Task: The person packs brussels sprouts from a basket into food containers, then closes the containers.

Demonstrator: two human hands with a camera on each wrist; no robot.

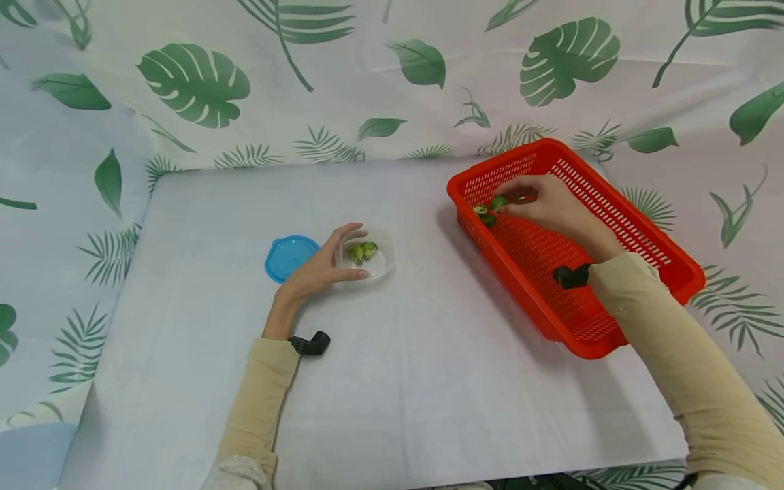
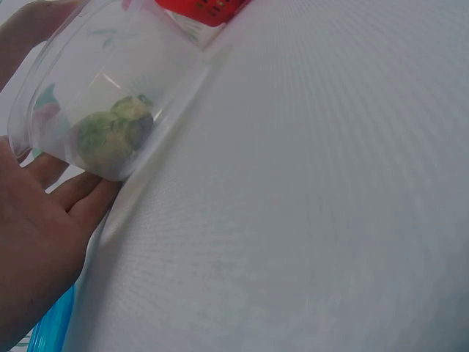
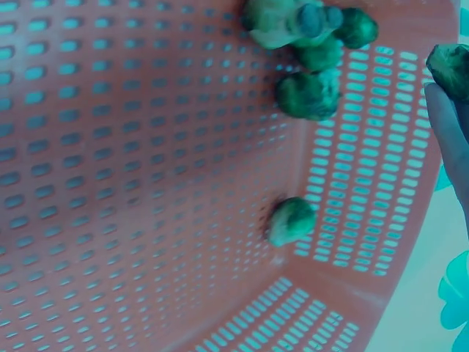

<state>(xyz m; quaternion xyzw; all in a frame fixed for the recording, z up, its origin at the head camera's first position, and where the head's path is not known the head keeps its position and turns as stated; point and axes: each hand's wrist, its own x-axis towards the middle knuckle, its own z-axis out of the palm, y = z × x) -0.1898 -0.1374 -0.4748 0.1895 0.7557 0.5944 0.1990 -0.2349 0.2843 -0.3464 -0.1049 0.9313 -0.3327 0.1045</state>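
Note:
In the head view my left hand (image 1: 314,271) grips a small clear plastic container (image 1: 382,262), thumb on the near side and fingers round the far side. Two Brussels sprouts (image 1: 356,254) lie inside it; they show blurred through its wall in the left wrist view. My right hand (image 1: 554,204) is over the far left end of a red plastic basket (image 1: 520,272) and pinches a Brussels sprout (image 3: 451,71) between its fingertips. Several loose sprouts (image 3: 309,95) lie at that end of the basket, some hidden by the hand in the head view.
A round blue lid (image 1: 290,255) lies on the table just left of the container. The white-covered table (image 1: 398,381) stretches between container and basket. A leaf-printed curtain (image 1: 367,82) hangs behind the table's far edge. The basket's raised rim (image 1: 508,299) surrounds the right hand's area.

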